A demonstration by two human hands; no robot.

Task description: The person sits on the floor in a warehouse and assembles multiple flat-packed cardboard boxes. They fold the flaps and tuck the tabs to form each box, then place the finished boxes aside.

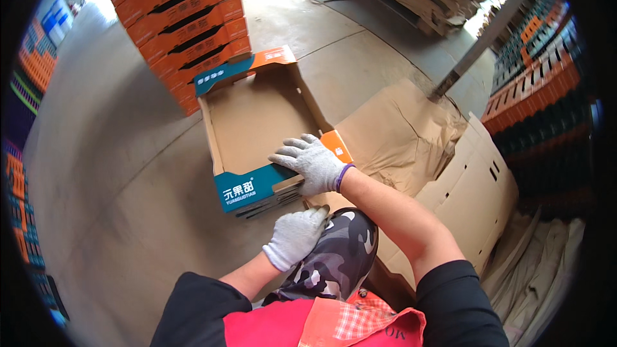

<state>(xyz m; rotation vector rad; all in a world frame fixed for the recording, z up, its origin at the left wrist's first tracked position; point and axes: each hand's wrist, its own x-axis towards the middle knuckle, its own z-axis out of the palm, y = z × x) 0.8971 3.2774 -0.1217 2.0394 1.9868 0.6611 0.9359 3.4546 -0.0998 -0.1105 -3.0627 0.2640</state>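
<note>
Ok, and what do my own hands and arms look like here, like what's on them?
Your left hand and right hand wear pale grey fabric gloves; the right one's cuff has a purple edge, while no purple shows on the left. The left sleeve and right sleeve are black, ending near the elbows. No cables show.

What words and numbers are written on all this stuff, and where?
I won't copy printed words, but here's where they are.
Open box: white letters, clearest on its near teal wall.
Red top: a few dark letters.
Orange stack: too small and blurred to read.
</note>
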